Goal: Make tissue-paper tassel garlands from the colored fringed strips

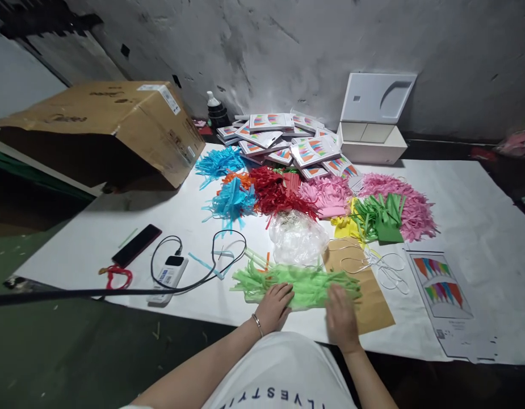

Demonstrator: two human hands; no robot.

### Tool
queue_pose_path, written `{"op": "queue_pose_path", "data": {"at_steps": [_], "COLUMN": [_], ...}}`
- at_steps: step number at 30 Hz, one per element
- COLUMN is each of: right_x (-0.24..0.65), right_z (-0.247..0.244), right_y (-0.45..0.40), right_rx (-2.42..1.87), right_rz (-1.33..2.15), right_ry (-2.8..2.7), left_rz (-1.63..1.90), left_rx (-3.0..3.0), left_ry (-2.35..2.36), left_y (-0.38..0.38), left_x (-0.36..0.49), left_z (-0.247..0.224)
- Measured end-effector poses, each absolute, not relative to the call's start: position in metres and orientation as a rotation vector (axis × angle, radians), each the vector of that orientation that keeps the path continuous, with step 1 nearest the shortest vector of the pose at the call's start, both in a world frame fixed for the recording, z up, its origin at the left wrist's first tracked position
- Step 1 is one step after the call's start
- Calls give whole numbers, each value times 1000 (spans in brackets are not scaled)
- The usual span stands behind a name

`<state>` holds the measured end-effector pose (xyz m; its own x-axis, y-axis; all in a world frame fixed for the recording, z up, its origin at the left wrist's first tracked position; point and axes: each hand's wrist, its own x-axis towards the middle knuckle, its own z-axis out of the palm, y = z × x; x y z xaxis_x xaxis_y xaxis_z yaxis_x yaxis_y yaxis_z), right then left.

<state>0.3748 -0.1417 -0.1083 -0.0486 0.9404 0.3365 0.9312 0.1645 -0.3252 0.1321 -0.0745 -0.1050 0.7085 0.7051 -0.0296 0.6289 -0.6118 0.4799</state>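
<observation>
A light green fringed tissue-paper tassel sheet (311, 288) lies spread sideways near the table's front edge, its cut strips fanning out at both ends. My left hand (276, 307) rests flat on its left part, fingers stretched out, with a bangle on the wrist. Over the right part is my right hand (341, 315), somewhat blurred, its fingers extended and apparently holding nothing. Under the sheet's right end sits a piece of brown paper (375, 304). Just behind the green tissue is a crumpled clear plastic bag (297, 238).
Behind lie red tassels (273, 190), blue tassels (230, 201), pink tassels (398, 201) and a pile of printed boxes (283, 139). White string (385, 267) and a printed sheet (443, 289) are right. A phone (137, 245), power bank (168, 278), cable and large carton (151, 130) are left.
</observation>
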Motion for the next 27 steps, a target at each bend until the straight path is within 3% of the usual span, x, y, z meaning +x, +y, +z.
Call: {"op": "queue_pose_path", "data": {"at_steps": [4, 19, 27], "right_x": [337, 337, 333], "right_z": [-94, -109, -106], "right_y": [-122, -65, -50], "right_rx": [-1399, -1954, -2024], "right_rz": [347, 354, 259], "right_ry": [-2322, -2096, -2048], "left_rz": [214, 149, 20], "left_rx": [2429, 1892, 1815], "left_ry": [1001, 1499, 1674], "left_y": [-70, -22, -4], "left_x": [131, 149, 147], "left_z": [-103, -93, -98]}}
